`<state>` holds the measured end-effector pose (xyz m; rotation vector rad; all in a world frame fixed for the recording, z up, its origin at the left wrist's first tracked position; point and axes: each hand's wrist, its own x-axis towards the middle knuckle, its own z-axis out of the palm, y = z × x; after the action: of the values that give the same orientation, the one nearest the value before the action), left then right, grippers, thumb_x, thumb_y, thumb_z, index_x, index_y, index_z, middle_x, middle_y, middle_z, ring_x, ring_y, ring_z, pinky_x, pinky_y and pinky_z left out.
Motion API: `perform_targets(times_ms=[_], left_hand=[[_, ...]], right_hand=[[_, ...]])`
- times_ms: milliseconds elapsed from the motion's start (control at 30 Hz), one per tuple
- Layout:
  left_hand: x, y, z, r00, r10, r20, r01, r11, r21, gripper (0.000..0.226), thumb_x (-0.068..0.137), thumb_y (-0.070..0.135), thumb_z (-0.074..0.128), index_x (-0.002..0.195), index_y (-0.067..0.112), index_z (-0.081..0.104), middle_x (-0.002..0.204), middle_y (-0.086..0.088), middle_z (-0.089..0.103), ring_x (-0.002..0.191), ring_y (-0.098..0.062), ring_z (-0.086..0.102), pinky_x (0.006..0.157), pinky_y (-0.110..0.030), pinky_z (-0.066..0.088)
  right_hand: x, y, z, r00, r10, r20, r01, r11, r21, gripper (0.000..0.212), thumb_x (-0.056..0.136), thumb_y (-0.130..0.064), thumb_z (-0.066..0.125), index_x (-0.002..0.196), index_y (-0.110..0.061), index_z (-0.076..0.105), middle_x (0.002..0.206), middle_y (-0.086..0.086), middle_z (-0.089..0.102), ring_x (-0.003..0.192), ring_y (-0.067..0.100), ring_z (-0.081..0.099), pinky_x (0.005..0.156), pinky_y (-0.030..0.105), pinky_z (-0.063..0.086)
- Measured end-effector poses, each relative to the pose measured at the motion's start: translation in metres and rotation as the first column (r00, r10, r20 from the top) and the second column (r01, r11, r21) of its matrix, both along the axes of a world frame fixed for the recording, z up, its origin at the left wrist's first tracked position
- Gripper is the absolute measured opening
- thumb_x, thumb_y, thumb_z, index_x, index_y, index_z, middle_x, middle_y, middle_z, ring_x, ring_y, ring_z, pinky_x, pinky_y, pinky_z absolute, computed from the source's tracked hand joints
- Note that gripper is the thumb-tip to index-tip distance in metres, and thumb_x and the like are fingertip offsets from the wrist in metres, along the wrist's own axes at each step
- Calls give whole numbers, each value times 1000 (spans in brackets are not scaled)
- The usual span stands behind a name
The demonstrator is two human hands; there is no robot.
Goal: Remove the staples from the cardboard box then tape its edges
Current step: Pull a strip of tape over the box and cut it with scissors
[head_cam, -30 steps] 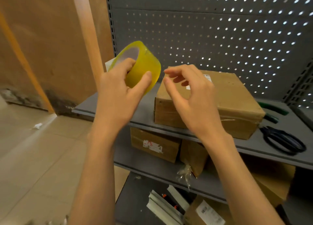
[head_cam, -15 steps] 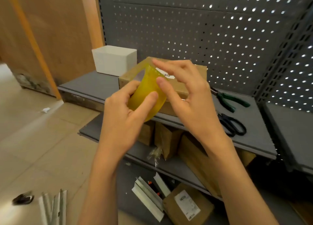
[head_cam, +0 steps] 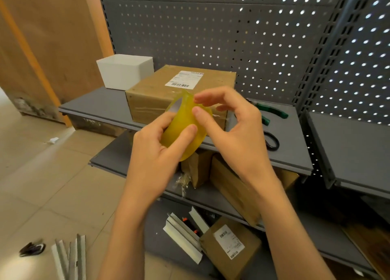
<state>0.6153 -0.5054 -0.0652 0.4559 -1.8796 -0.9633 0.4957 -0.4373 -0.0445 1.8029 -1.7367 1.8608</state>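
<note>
My left hand [head_cam: 154, 153] grips a yellow roll of tape [head_cam: 183, 130] in front of the shelf, thumb and fingers curled round its band. My right hand [head_cam: 234, 130] is at the roll's upper right, its thumb tip pressed on the tape band and its index finger bent over the lifted tape end at the top. Behind the roll a brown cardboard box [head_cam: 160, 89] with a white shipping label sits on the grey upper shelf [head_cam: 95, 102]; clear tape shows on its front face.
A white bin [head_cam: 124, 70] stands left of the box. Green-handled pliers [head_cam: 272, 113] and black scissors [head_cam: 272, 140] lie on the shelf to the right. Several cardboard boxes fill the lower shelves. Metal strips [head_cam: 71, 256] lie on the tiled floor. A perforated grey panel backs the shelving.
The view has pulled back and down, so the box looks farther off. My right hand closed in from beside the roll onto its band, and a tape end now stands lifted at the top.
</note>
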Motion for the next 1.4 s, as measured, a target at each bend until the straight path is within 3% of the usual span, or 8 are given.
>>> perform_targets(times_ms=[133, 467, 833, 1000, 1200, 1300, 1400], left_hand=[[-3, -3, 1, 999, -33, 20, 33, 999, -7, 7, 85, 28, 58, 88, 31, 63, 75, 12, 62, 64, 1, 53, 54, -7, 37], [-1, -16, -2, 990, -101, 98, 101, 995, -1, 22, 84, 40, 57, 89, 20, 65, 73, -2, 62, 64, -10, 54, 54, -21, 42], [10, -25, -6, 984, -119, 131, 118, 993, 18, 17, 85, 36, 56, 88, 22, 66, 69, 1, 61, 59, -6, 52, 50, -15, 39], [10, -22, -7, 980, -142, 142, 139, 990, 32, 19, 83, 36, 56, 88, 20, 65, 70, -3, 61, 61, -12, 51, 51, -19, 39], [8, -20, -8, 973, -188, 133, 183, 982, 53, 19, 84, 35, 56, 87, 19, 65, 70, -3, 59, 60, -13, 51, 50, -14, 37], [6, -20, -9, 969, -215, 122, 206, 975, 82, 21, 85, 37, 56, 84, 18, 64, 70, -3, 58, 58, -9, 48, 50, -17, 37], [4, -21, -11, 959, -265, 102, 250, 958, 144, 22, 84, 37, 56, 83, 18, 65, 71, -6, 59, 63, -16, 51, 54, -23, 40]], right_hand=[[2, 2, -3, 999, -39, 11, 39, 999, 3, 10, 86, -11, 63, 95, -16, 67, 94, -6, 64, 94, 6, 57, 82, 19, 45], [6, 0, -8, 991, -128, 48, 125, 991, 51, 25, 85, -17, 66, 110, -19, 66, 100, -5, 62, 96, -1, 55, 84, 16, 45], [18, -5, -15, 977, -211, 8, 210, 974, 88, 27, 84, -21, 68, 110, -17, 68, 96, -1, 59, 95, 7, 54, 83, 23, 47], [20, -4, -18, 956, -290, -42, 292, 955, 44, 20, 87, -18, 64, 105, -14, 70, 97, -2, 58, 96, 9, 54, 82, 20, 45], [22, -7, -22, 937, -341, -79, 340, 940, -29, 15, 89, -13, 60, 98, -8, 69, 95, -4, 58, 95, 8, 55, 80, 19, 46], [23, -10, -26, 928, -366, -72, 359, 928, -97, 10, 88, -9, 61, 94, -5, 69, 93, -3, 57, 92, 5, 55, 78, 15, 45], [24, -14, -29, 924, -380, -52, 369, 918, -147, 7, 86, -6, 63, 90, -4, 68, 90, -2, 58, 89, 5, 55, 77, 13, 44]])
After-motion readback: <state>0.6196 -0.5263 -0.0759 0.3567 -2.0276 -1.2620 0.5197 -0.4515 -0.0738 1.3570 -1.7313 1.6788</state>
